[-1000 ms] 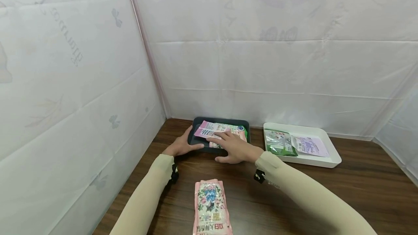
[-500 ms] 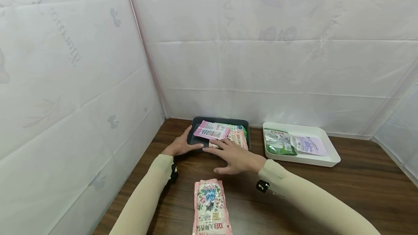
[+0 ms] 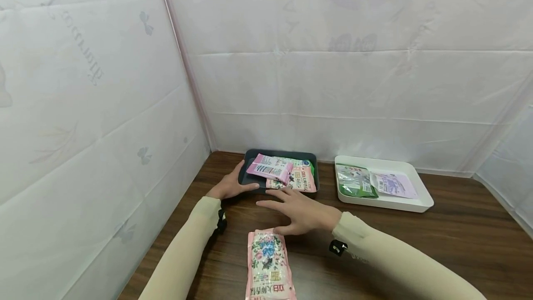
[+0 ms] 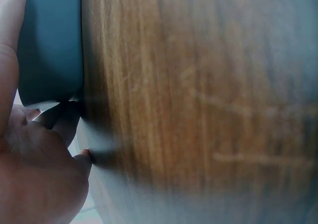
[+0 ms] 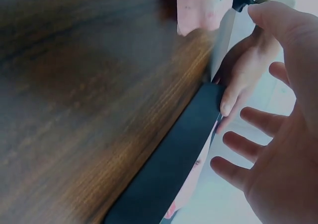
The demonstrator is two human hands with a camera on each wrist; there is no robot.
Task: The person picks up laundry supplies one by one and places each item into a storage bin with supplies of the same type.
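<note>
My left hand holds the left front corner of a dark grey tray, its thumb on the front edge and its other fingers along the side. In the tray, a pink-and-white pouch overlaps a pink floral pouch and a green pouch. My right hand is spread with nothing in it, just in front of the tray. Its thumb tip overlaps the top edge of another pink floral detergent pouch lying on the table. The right wrist view shows the fingers apart from the tray's front wall.
A white tray stands to the right, with a green pouch and a purple pouch in it. White sheeting rises behind the dark wooden table and along its left side.
My right hand has come off the pouches in the grey tray and drawn back toward me, over the table, to the near pink pouch's top edge. My left hand has stayed at the tray corner.
</note>
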